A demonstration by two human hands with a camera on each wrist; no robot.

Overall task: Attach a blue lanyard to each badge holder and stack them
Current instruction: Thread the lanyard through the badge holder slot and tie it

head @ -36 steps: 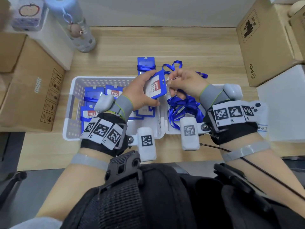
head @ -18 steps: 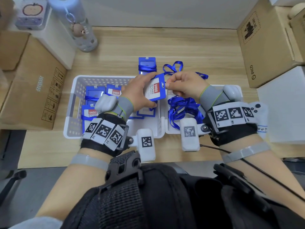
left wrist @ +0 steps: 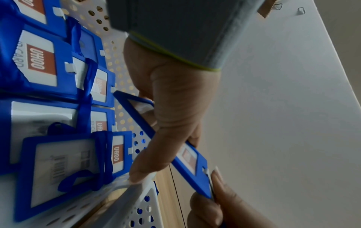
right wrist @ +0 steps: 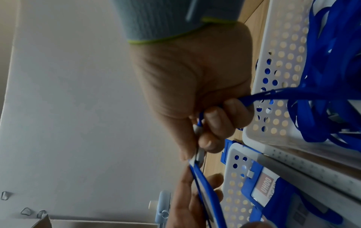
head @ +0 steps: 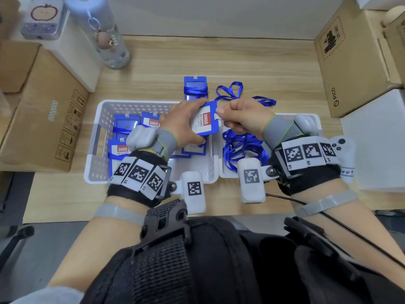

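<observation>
1. Gripping a blue badge holder (head: 205, 122) by its long edges, the left hand (head: 183, 126) holds it in the air over the gap between two white baskets, thumb on the near edge and fingers curled over the far one.
2. The holder's printed face, red "UHOO" block and "ID CARD" text, is turned up toward the head camera; its slotted top end points toward the right hand (head: 242, 118).
3. The right hand's thumb and forefinger pinch a small metal clip (right wrist: 199, 155) right at that top end; the left wrist view shows the clip touching the holder's edge (left wrist: 210, 183). Whether it is hooked through the slot cannot be told.
4. A blue lanyard (right wrist: 273, 94) runs out of the right fist, the other fingers curled round it, and trails into the right basket (head: 221, 170), where more lanyards (head: 241, 148) lie tangled.
5. The left basket (head: 96, 137) holds several more holders (head: 122, 150), some wrapped in blue straps.
6. One holder with a strap wound round it (head: 195, 88) lies on the table (head: 153, 66) just behind the baskets, beside loose loops of lanyard (head: 232, 91).
7. Cardboard boxes (head: 350, 58) stand at both sides of the table; a bottle (head: 107, 40) stands at the far left.
</observation>
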